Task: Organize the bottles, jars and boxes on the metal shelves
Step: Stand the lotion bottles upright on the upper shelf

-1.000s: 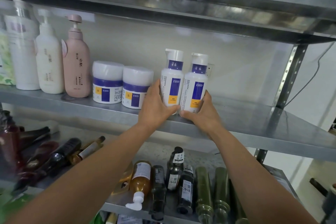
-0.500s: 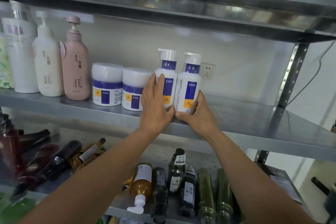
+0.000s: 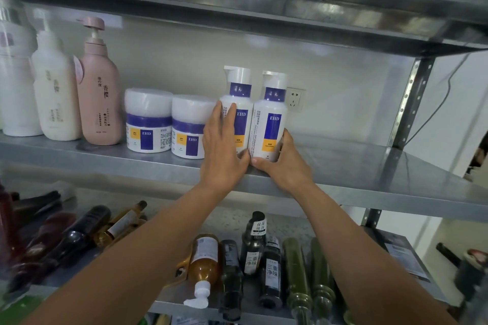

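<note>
Two white, blue-labelled pump bottles (image 3: 270,124) stand upright side by side on the shelf (image 3: 369,166)

Shelf (image 3: 356,166) galvanised metal, dull sheen; EHD bottles (image 3: 269,113) smooth white plastic w/ glossy labels.

1. The left forearm (image 3: 137,248) is bare and reaches up from the lower left, with the wrist straight.
2. The left hand (image 3: 224,147) shows its back to the camera. Its fingers are straight and close together, pointing up, and lie flat against the front of the left white bottle (image 3: 241,124).
3. The right forearm (image 3: 356,243) is bare too and rises from the lower right, angling inward towards the other arm.
4. The right hand (image 3: 286,163) cups the base of the right white bottle (image 3: 272,118). The thumb lies across the front near the bottom edge and the fingers curl round the far right side.
5. The two thumbs lie close together; whether they touch cannot be told.
</note>
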